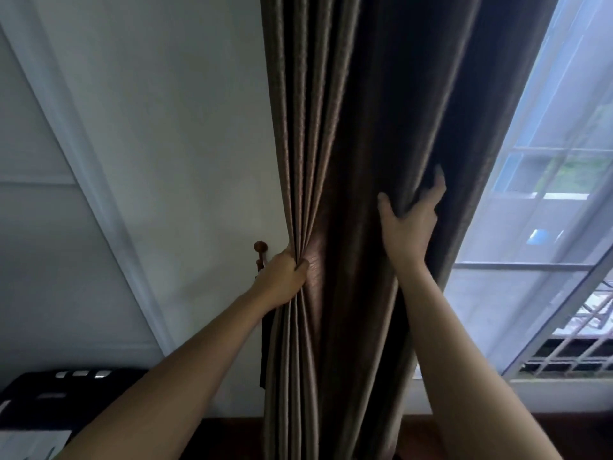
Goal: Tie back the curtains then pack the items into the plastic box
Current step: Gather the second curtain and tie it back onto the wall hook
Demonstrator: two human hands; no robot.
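Head view. White painted wall (172,127) across the left half of the frame; a white moulded trim strip (76,154) runs diagonally from the upper left. Window (544,207) along the right edge, pale daylight, with a metal grille (570,353) at lower right. Black object with silver patches (66,386) in the lower left corner, blurred.

Curtain (348,127): centre of frame, top to bottom. Heavy brown woven fabric with a faint sheen, gathered into narrow vertical pleats on the left and deeper, darker folds on the right.

Left hand (282,280): centre-left, fingers closed tight, clenching the bunched pleats at the curtain's left edge.

Right hand (409,217): higher, centre-right, thumb spread wide, fingers hooked round a thick fold, their tips partly hidden behind the cloth.

Round wooden knob hook (261,247): on the wall, just beside the left hand.
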